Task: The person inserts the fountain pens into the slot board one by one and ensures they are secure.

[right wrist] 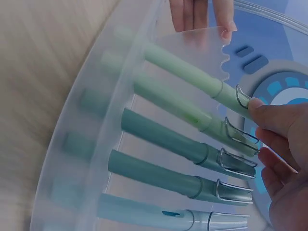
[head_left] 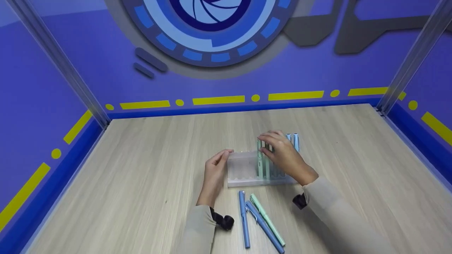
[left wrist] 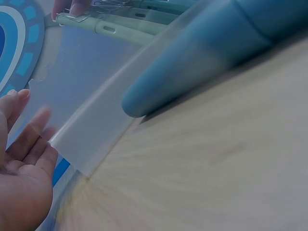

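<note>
A translucent pen rack (head_left: 242, 166) stands upright on the table with several pens slotted in its right part. My left hand (head_left: 214, 173) holds the rack's upper left corner, thumb and fingers about the edge. At the rack's middle, my right hand (head_left: 286, 155) pinches the clip end of a light green pen (right wrist: 185, 71), whose lower end sits in a slot. Beside it in the right wrist view are another light green pen (right wrist: 168, 100), darker green pens (right wrist: 161, 131) and a pale blue pen (right wrist: 142, 211). Light blue caps (head_left: 296, 141) show past my right hand.
In front of the rack lie two blue pens, one nearly straight (head_left: 244, 220) and one slanted (head_left: 265, 227), with a light green pen (head_left: 269, 219) alongside. The wooden table (head_left: 141, 183) meets blue-purple walls (head_left: 88, 67) at the back and sides.
</note>
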Demonstrator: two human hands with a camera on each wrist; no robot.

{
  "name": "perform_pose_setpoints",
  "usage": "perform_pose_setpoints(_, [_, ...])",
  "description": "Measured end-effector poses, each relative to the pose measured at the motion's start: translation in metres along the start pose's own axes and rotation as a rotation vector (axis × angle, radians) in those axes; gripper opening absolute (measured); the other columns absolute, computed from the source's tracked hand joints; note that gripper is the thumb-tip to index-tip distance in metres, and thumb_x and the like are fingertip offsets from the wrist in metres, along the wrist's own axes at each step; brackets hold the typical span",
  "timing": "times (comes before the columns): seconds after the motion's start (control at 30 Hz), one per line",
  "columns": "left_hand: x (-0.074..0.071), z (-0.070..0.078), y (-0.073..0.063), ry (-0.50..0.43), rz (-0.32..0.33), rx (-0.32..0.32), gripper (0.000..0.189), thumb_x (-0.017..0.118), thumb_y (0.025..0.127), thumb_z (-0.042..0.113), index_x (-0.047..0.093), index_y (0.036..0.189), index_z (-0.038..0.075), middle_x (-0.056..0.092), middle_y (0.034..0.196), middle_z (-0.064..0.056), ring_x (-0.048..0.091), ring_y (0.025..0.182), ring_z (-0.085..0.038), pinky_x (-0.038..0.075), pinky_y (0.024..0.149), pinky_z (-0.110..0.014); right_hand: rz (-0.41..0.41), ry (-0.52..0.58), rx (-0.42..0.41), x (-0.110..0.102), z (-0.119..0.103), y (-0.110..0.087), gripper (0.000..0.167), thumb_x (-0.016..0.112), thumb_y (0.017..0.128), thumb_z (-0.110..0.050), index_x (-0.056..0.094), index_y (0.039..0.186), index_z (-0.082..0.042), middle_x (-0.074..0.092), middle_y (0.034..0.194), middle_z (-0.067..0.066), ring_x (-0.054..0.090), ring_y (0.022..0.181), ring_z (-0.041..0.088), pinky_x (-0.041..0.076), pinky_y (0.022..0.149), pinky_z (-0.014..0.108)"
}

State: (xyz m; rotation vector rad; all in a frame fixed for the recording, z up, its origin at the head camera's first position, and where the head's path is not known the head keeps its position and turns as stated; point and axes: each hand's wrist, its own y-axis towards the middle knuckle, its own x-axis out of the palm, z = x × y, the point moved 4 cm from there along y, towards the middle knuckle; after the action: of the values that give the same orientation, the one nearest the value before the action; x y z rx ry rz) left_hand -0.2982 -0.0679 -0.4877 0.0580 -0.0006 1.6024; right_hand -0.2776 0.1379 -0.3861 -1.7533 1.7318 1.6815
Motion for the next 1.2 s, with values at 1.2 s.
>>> perform_pose_setpoints(1.2, [0.000,-0.002,0.001,-0.009,0.000,0.023,0.037,0.057,0.095,0.040,0.068,0.116,0.012,0.067,0.122,-0.003,0.054,0.126,-0.018,0.040,0.111,-0.031,0.072,-0.021,-0.024,0.001,0.010,-0.005,0.041,0.075,0.084,-0.013,0.064,0.123,-0.006,0.065,0.124,0.011,0.053,0.123,0.030,0.046,0.105,0.045])
